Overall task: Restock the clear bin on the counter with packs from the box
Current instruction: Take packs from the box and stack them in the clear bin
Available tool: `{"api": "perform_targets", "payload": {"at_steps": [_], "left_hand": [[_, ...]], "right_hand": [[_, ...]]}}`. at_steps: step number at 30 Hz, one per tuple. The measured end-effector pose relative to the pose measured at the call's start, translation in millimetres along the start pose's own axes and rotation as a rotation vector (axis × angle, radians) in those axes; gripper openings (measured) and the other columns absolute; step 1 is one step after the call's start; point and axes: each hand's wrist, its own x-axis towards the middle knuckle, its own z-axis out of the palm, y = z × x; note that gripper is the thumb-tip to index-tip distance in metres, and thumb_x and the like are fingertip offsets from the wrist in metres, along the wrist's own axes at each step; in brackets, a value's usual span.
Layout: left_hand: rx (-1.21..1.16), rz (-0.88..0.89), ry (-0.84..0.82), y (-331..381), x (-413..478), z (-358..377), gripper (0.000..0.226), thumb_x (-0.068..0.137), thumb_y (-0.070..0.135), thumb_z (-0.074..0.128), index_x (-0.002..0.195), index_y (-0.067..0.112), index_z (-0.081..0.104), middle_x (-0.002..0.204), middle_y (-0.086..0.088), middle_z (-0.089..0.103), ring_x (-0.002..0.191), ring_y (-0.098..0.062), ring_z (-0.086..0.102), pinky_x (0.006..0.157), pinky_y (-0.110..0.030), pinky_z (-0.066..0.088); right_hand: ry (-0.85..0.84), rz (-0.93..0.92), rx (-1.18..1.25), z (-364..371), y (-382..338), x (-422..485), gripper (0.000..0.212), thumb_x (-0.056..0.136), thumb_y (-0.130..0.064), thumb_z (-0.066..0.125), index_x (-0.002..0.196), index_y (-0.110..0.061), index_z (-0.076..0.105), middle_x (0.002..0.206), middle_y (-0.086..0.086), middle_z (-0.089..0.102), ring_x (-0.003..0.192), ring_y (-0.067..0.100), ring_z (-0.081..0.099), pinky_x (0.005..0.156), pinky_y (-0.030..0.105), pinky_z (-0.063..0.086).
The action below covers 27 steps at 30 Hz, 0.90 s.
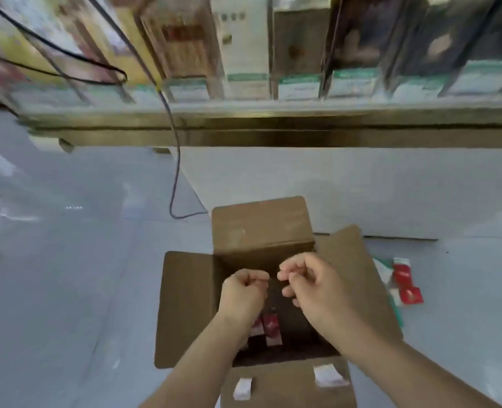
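A brown box [252, 290] sits open on the floor, low in the middle. Both hands hang over it. The left hand [242, 290] is curled into a fist. The right hand [311, 285] has bent fingers; whether they pinch anything, I cannot tell. Red packs [268, 328] peek out below, partly hidden. The top shelves look blurry.

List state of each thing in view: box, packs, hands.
cardboard box: on the floor, all four flaps open
red packs in box: low inside, box mostly empty
red packs on floor: loose, right of the box
left hand: curled shut over the box, nothing visible in it
right hand: fingers curled, nothing visible in it
cable: hanging to the floor
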Motion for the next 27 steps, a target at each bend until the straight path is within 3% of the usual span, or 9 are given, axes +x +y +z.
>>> {"api": "perform_targets", "payload": {"at_steps": [2, 9, 13, 16, 22, 25, 27], "left_hand": [[0.000, -0.046, 0.034, -30, 36, 11, 0.017, 0.093, 0.013, 0.051, 0.094, 0.017, 0.068, 0.086, -0.007, 0.068, 0.072, -0.016, 0.058, 0.067, -0.030, 0.050], [0.192, -0.115, 0.100, -130, 147, 42, 0.021, 0.083, 0.016, 0.056, 0.101, 0.020, 0.065, 0.103, -0.006, 0.068, 0.096, -0.026, 0.064, 0.089, -0.042, 0.054], [0.357, -0.138, 0.081, -165, 191, 55, 0.035, 0.085, 0.018, 0.063, 0.120, 0.017, 0.059, 0.116, -0.011, 0.064, 0.109, -0.031, 0.060, 0.096, -0.040, 0.050], [0.598, -0.137, -0.002, -183, 218, 66, 0.044, 0.086, 0.031, 0.065, 0.125, 0.013, 0.056, 0.125, -0.013, 0.059, 0.114, -0.032, 0.057, 0.097, -0.036, 0.047], [1.018, -0.105, -0.235, -210, 263, 79, 0.066, 0.093, 0.042, 0.053, 0.149, 0.017, 0.028, 0.153, -0.015, 0.016, 0.136, -0.041, 0.023, 0.111, -0.042, 0.027], [1.095, -0.127, -0.223, -223, 293, 80, 0.087, 0.091, 0.039, 0.058, 0.152, 0.010, 0.004, 0.158, -0.014, 0.000, 0.143, -0.039, 0.008, 0.116, -0.044, 0.019], [1.119, -0.128, -0.210, -230, 313, 81, 0.092, 0.089, 0.036, 0.062, 0.151, 0.009, -0.001, 0.157, -0.014, 0.000, 0.144, -0.037, 0.008, 0.116, -0.043, 0.019]], "right_hand": [[0.003, 0.019, 0.002, 16, 33, 22, 0.037, 0.091, -0.010, 0.047, 0.078, -0.042, 0.061, 0.085, -0.012, 0.069, 0.083, 0.010, 0.066, 0.077, 0.033, 0.054], [0.007, 0.136, -0.059, 66, 131, 82, 0.017, 0.096, -0.016, 0.048, 0.104, -0.027, 0.057, 0.105, -0.008, 0.061, 0.096, 0.009, 0.059, 0.063, 0.013, 0.040], [0.002, 0.253, -0.089, 86, 167, 101, 0.028, 0.096, -0.018, 0.049, 0.123, -0.025, 0.052, 0.118, -0.005, 0.057, 0.107, 0.014, 0.056, 0.068, 0.017, 0.042], [0.003, 0.326, -0.077, 97, 186, 116, 0.034, 0.096, -0.016, 0.051, 0.128, -0.026, 0.049, 0.126, -0.003, 0.055, 0.114, 0.014, 0.053, 0.078, 0.020, 0.039], [-0.013, 0.402, -0.127, 115, 215, 141, 0.037, 0.093, -0.015, 0.052, 0.128, -0.025, 0.049, 0.128, 0.000, 0.054, 0.116, 0.016, 0.053, 0.084, 0.020, 0.040], [-0.046, 0.405, -0.131, 119, 225, 149, 0.038, 0.093, -0.015, 0.052, 0.129, -0.025, 0.048, 0.130, -0.003, 0.051, 0.119, 0.014, 0.050, 0.085, 0.019, 0.038], [-0.071, 0.392, -0.124, 119, 232, 153, 0.039, 0.093, -0.015, 0.052, 0.130, -0.026, 0.046, 0.133, -0.004, 0.048, 0.122, 0.013, 0.048, 0.089, 0.018, 0.036]]}}
